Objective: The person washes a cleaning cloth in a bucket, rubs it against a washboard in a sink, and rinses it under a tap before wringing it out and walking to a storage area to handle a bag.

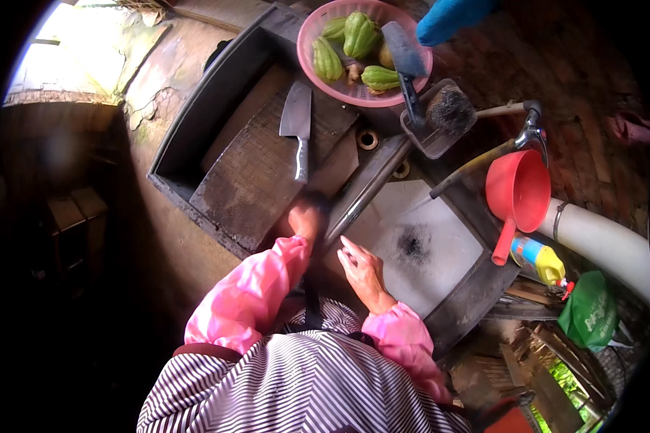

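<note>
My left hand [302, 217] is at the near right edge of a dark cutting board [249, 168]. Something dark and blurred is at its fingers; whether the hand grips it cannot be made out. My right hand [364, 275] hovers over the near left part of the sink basin [455, 233], fingers loosely spread, with nothing seen in it. Between the hands and beyond them runs a shiny metal bar [357, 200]. A cleaver [297, 122] lies on the board, its handle pointing towards me. Water runs from a hose [466, 169] into the basin.
Beyond the board stands a pink basket [310, 70] of chayotes [361, 35]. A second blade [403, 51] leans there from a clear plastic tub [430, 146] holding a dark scrubber [450, 111]. At right are a red dipper [520, 189], a yellow bottle [550, 266] and a green bag [590, 314].
</note>
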The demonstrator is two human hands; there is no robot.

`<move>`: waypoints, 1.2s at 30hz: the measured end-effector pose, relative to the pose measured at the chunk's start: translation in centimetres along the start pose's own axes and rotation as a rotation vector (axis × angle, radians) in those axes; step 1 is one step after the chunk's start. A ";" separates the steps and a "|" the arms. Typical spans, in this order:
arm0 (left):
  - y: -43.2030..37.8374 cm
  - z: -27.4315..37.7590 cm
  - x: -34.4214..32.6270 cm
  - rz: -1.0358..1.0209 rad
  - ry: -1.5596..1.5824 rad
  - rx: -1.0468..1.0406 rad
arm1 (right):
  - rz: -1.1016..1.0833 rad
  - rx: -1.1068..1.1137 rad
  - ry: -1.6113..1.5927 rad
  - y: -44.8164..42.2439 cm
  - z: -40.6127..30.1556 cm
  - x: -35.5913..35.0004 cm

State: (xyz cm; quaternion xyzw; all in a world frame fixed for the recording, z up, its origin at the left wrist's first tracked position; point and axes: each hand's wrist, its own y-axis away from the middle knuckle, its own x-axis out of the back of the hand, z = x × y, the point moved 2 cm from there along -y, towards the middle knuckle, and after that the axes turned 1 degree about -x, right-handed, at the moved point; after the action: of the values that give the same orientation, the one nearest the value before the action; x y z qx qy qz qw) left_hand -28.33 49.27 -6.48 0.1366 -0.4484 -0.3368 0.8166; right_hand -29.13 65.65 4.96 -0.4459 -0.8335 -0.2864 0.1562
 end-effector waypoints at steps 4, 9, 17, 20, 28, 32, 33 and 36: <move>-0.1 3.2 -2.9 0.037 -0.111 -0.081 | -0.011 -0.231 -0.066 2.4 3.4 1.4; -2.5 2.5 -5.4 -0.056 0.192 0.055 | 0.042 -0.381 -0.324 3.8 5.0 2.2; -7.5 7.6 -10.1 -0.141 0.222 -0.447 | 0.096 -0.529 -0.595 5.9 8.9 2.5; -8.2 7.8 -10.1 -0.272 0.266 -0.468 | 0.095 -0.545 -0.600 6.7 10.6 2.3; -6.8 8.8 -9.0 -0.720 0.492 -0.403 | 0.102 -0.591 -0.591 6.9 10.5 2.9; -3.0 8.7 -3.2 -0.636 0.361 -0.240 | 0.155 -0.651 -0.693 6.9 10.4 3.0; -3.3 6.8 -2.3 -0.613 0.301 -0.334 | 0.152 -0.664 -0.705 6.8 10.2 2.9; -2.3 4.9 -0.5 -0.536 0.186 -0.487 | 0.152 -0.654 -0.728 6.9 10.3 2.4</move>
State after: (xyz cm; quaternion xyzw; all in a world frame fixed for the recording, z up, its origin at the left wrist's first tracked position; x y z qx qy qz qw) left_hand -33.56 48.28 -5.32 0.0810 -0.2272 -0.6216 0.7452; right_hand -24.77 76.61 0.43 -0.6023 -0.6655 -0.3464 -0.2727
